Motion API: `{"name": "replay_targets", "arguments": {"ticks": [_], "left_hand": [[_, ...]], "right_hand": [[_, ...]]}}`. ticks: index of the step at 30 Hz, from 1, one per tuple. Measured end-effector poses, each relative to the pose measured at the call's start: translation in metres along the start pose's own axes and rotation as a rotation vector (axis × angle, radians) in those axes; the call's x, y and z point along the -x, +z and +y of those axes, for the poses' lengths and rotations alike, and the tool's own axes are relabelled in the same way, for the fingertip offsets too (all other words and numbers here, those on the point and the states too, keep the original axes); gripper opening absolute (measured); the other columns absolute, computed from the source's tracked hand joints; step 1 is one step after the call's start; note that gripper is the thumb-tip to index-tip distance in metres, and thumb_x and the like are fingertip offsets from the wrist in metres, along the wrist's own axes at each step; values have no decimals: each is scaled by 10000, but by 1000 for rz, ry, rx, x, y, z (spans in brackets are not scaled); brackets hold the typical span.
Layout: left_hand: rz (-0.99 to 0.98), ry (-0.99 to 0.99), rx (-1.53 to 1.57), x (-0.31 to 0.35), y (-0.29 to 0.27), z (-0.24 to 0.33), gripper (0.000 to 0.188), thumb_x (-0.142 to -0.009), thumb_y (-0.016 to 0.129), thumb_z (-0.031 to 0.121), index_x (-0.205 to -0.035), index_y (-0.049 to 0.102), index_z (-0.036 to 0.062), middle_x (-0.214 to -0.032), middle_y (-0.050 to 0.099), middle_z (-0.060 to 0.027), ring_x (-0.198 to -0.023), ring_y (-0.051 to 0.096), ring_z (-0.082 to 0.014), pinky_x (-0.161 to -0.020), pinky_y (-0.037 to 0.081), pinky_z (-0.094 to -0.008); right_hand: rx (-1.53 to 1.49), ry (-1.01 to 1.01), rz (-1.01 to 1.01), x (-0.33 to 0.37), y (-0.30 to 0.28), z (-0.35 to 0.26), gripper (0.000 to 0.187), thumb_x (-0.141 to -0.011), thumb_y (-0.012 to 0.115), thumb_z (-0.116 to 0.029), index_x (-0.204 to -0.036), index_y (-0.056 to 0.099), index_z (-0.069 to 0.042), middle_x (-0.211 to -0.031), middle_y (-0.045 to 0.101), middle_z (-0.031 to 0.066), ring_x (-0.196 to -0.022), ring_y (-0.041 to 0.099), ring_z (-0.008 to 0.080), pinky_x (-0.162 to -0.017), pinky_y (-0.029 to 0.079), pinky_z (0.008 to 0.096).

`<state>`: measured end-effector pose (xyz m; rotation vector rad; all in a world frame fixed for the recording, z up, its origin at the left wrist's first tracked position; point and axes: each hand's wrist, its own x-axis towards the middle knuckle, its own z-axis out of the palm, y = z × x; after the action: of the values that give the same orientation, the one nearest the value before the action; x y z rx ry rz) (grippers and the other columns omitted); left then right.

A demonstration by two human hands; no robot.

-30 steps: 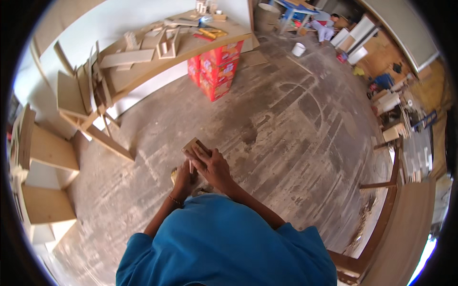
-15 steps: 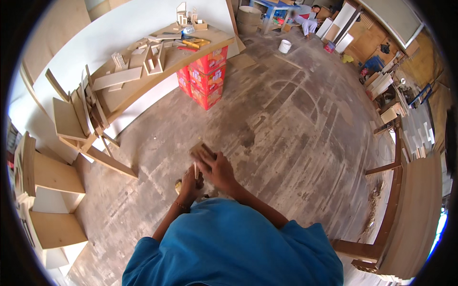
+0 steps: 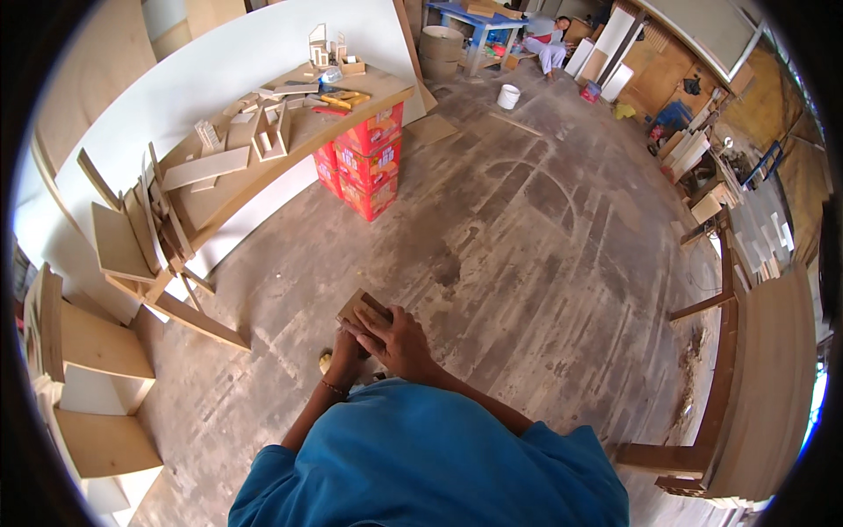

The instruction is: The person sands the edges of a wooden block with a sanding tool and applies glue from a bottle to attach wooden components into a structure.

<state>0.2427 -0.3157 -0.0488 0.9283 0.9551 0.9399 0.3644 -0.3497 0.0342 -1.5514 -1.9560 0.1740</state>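
My right hand is closed over a flat brown block that looks like a sanding block, its fingers laid along the top. Right beneath and to the left, my left hand is closed, partly covered by the block and the right fingers. The thin pale wooden strip in its grip a moment ago is hidden now. Both hands are together just in front of my blue shirt. A small yellowish thing, too small to name, shows beside my left wrist.
A wooden workbench at the left carries boards, small wooden frames and yellow-handled tools. Red cartons are stacked under its far end. Stacked panels stand at the right. Far off are a white bucket, a blue table and a seated person.
My right hand and the block have shifted slightly down and left, over my left hand, covering the pale strip. The whole view has tilted a little; the bench and bucket sit slightly lower and further left.
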Motion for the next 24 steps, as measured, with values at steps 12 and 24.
{"name": "replay_targets", "arguments": {"ticks": [12,24], "left_hand": [[-197,734,-905,-27,-8,-1,167,-771,601,155,-918,586,78,-839,611,-69,-754,576,-186,-621,442,-297],[-235,586,-550,-64,-19,60,238,-901,423,294,-813,553,116,-736,567,-57,-638,561,-144,-567,460,-248]], "right_hand": [[-15,160,-101,-4,-7,9,415,-821,571,-356,-1208,538,-209,-948,509,213,-850,522,363,-727,446,426],[38,88,5,-58,21,0,429,-805,595,-353,-1205,542,-210,-925,495,202,-834,508,366,-714,444,423]]}}
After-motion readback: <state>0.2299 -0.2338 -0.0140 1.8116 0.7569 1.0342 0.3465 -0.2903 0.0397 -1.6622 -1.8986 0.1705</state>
